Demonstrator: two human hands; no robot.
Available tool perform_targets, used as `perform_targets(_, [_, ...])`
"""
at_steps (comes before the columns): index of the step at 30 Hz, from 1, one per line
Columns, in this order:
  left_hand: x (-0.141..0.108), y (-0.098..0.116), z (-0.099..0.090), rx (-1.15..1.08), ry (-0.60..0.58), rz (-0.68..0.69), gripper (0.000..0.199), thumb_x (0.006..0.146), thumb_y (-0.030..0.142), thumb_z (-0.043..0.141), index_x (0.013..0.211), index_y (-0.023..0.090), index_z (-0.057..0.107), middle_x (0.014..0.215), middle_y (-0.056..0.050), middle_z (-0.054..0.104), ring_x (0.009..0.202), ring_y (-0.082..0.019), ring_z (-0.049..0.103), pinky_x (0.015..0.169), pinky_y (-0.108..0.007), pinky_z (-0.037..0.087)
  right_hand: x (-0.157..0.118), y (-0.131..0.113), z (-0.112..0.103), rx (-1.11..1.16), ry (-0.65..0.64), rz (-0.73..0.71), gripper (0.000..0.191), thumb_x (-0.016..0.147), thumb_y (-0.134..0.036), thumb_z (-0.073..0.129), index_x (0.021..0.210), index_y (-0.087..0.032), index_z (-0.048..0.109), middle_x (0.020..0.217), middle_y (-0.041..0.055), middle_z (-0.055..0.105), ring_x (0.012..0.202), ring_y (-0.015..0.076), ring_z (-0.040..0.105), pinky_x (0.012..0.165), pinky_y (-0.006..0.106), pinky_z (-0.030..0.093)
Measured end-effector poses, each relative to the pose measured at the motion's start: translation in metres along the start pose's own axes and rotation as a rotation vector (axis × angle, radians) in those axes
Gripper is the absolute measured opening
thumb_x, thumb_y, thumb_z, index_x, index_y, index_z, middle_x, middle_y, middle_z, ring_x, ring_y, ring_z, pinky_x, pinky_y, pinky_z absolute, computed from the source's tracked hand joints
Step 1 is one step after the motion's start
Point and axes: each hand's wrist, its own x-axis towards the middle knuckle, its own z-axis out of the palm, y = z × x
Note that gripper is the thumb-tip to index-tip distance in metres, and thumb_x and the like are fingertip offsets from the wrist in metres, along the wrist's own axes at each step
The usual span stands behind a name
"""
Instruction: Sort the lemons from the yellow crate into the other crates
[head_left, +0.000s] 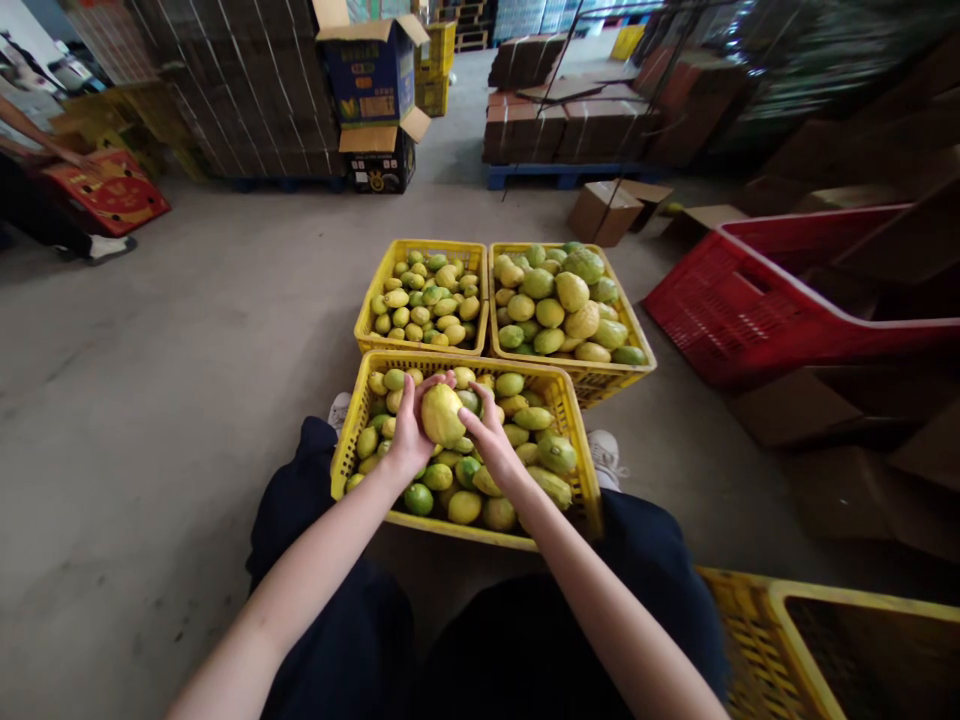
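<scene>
Both hands hold one large yellow fruit [442, 415] above the near yellow crate [581, 450]. My left hand [411, 432] cups the fruit's left side, while my right hand [486, 425] rests against its right side with the thumb on it. Yellow and green fruits fill the near crate below, partly hidden by my hands and forearms. Behind it, the back left crate [367, 310] holds small yellow-green fruits, and the back right crate [637, 335] holds larger ones.
A red crate [750, 290] and cardboard stand at the right, with another yellow crate [780, 620] at lower right. Stacked cartons [371, 80] and a pallet [562, 175] are behind. At far left, a person's hand touches a red box [112, 190].
</scene>
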Motion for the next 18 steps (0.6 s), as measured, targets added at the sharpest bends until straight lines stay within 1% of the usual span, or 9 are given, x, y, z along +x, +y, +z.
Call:
perform_targets(2, [-0.004,-0.001,0.0,0.025,-0.037,0.003,0.038,0.093,0.053,0.056,0.096,0.019,0.073,0.114,-0.008,0.074,0.126,-0.028,0.06,0.105,-0.036,0.05,0.001,0.002,-0.001,-0.137,-0.001,-0.126,0.072,0.057,-0.032,0.09,0.122,-0.029,0.059,0.13,0.0027,0.059,0.133,0.0268,0.047,0.108,0.041,0.046])
perform_targets(4, [-0.008,-0.001,-0.001,0.061,-0.095,0.01,0.035,0.095,0.048,0.055,0.105,0.021,0.074,0.119,-0.006,0.073,0.131,-0.026,0.057,0.109,-0.035,0.047,0.002,0.002,-0.004,-0.291,-0.018,-0.249,0.088,0.048,-0.032,0.094,0.127,-0.028,0.057,0.134,0.0057,0.055,0.137,0.0312,0.042,0.117,0.049,0.034])
perform_targets(6, [-0.01,0.002,-0.002,0.105,-0.16,0.022,0.032,0.096,0.041,0.053,0.111,0.022,0.073,0.122,-0.004,0.072,0.136,-0.023,0.052,0.113,-0.032,0.042,0.001,0.001,-0.006,-0.431,-0.065,-0.333,0.101,0.041,-0.034,0.096,0.133,-0.028,0.054,0.14,0.0086,0.048,0.141,0.0345,0.036,0.122,0.054,0.026])
perform_targets(8, [-0.011,0.003,-0.002,0.146,-0.205,0.024,0.03,0.097,0.036,0.053,0.112,0.021,0.073,0.123,-0.004,0.072,0.139,-0.021,0.049,0.115,-0.03,0.039,-0.001,0.0,-0.007,-0.534,-0.131,-0.389,0.109,0.039,-0.035,0.097,0.137,-0.028,0.052,0.146,0.0113,0.043,0.145,0.0369,0.03,0.123,0.056,0.022])
perform_targets(9, [-0.011,0.003,-0.003,0.161,-0.213,0.025,0.028,0.096,0.034,0.054,0.112,0.021,0.073,0.123,-0.004,0.072,0.14,-0.021,0.048,0.116,-0.03,0.038,-0.003,0.0,-0.006,-0.56,-0.167,-0.405,0.11,0.039,-0.035,0.098,0.138,-0.027,0.051,0.148,0.0123,0.041,0.145,0.0375,0.029,0.123,0.057,0.021])
perform_targets(11, [-0.01,0.002,-0.005,0.177,-0.196,0.02,0.024,0.094,0.03,0.059,0.111,0.021,0.074,0.12,-0.005,0.073,0.139,-0.023,0.048,0.115,-0.03,0.038,-0.008,0.001,-0.003,-0.561,-0.227,-0.411,0.105,0.043,-0.036,0.097,0.137,-0.026,0.053,0.149,0.0133,0.041,0.146,0.0376,0.03,0.123,0.057,0.02])
perform_targets(13, [-0.007,-0.001,-0.008,0.195,-0.169,0.011,0.021,0.091,0.026,0.063,0.108,0.021,0.074,0.117,-0.005,0.074,0.136,-0.025,0.051,0.113,-0.031,0.04,-0.012,0.002,0.0,-0.541,-0.244,-0.397,0.093,0.047,-0.034,0.095,0.132,-0.026,0.057,0.149,0.0132,0.044,0.146,0.037,0.032,0.123,0.057,0.02])
perform_targets(16, [0.0,-0.005,-0.011,0.23,-0.136,0.01,0.017,0.089,0.02,0.063,0.102,0.021,0.075,0.111,-0.004,0.075,0.132,-0.026,0.054,0.11,-0.031,0.043,-0.017,0.003,0.006,-0.486,-0.185,-0.375,0.072,0.048,-0.028,0.095,0.114,-0.025,0.066,0.145,0.0126,0.051,0.146,0.0361,0.034,0.123,0.055,0.02])
perform_targets(18, [0.004,-0.004,-0.011,0.239,-0.08,0.004,0.018,0.086,0.014,0.063,0.097,0.022,0.075,0.105,-0.002,0.076,0.128,-0.025,0.057,0.108,-0.031,0.045,-0.018,-0.001,0.007,-0.398,-0.167,-0.358,0.064,0.046,-0.023,0.095,0.105,-0.025,0.069,0.141,0.0109,0.056,0.143,0.0342,0.039,0.123,0.052,0.022])
